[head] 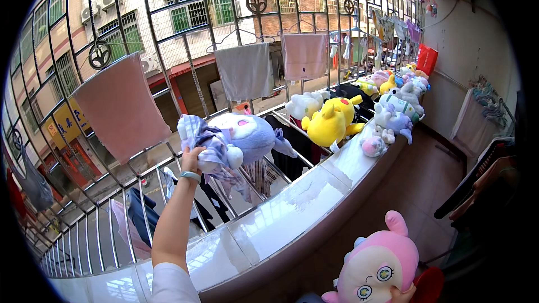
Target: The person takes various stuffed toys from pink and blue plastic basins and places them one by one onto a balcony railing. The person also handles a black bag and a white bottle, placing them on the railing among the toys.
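Note:
My left hand, with a pale band at its wrist, grips the dressed body of a lavender-and-white plush toy. The toy lies on its side over the metal bars of the window cage, its head pointing right and its plaid outfit by my fingers. Low in the view, my right hand clasps a pink plush toy with large embroidered eyes. It hangs on the room side of the tiled ledge. Just beyond the lavender toy sits a yellow plush toy, next to a white plush toy.
More plush toys crowd the ledge's far end near a red bag. Towels hang along the cage bars, and garments hang beneath its slats. Dark clothes hang at right. A red object is partly hidden behind the pink toy.

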Demonstrator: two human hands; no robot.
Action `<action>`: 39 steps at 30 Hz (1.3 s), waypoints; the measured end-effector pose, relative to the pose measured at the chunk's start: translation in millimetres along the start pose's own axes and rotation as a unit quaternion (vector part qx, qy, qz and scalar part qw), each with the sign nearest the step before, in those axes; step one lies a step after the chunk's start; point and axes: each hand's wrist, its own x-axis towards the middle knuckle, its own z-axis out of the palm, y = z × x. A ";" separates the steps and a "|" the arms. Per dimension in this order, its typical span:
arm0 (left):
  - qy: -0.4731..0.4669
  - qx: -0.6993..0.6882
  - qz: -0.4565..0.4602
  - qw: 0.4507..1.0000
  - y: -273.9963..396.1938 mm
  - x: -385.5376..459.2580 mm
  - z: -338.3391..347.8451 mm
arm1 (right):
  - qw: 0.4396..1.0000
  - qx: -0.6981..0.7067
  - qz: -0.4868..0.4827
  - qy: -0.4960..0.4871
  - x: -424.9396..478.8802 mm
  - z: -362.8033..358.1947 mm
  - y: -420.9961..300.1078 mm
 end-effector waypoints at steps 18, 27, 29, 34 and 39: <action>-0.050 -0.021 0.020 0.998 7.8 67.3 23.3 | 0.996 -0.011 -0.027 -0.083 104.8 51.5 2.6; 0.034 0.051 -0.009 0.998 -101.6 79.9 34.9 | 0.998 -0.012 -0.006 -0.062 93.8 51.9 3.7; 0.048 0.048 0.013 0.998 -108.6 90.2 34.3 | 0.998 -0.008 -0.023 -0.062 92.8 51.3 4.2; 0.076 0.057 0.050 0.994 -112.9 96.9 42.3 | 0.997 -0.032 0.001 -0.068 85.7 51.4 -24.4; 0.171 0.028 0.042 0.984 -145.9 122.7 18.9 | 0.999 -0.003 0.004 -0.044 87.2 51.2 -19.2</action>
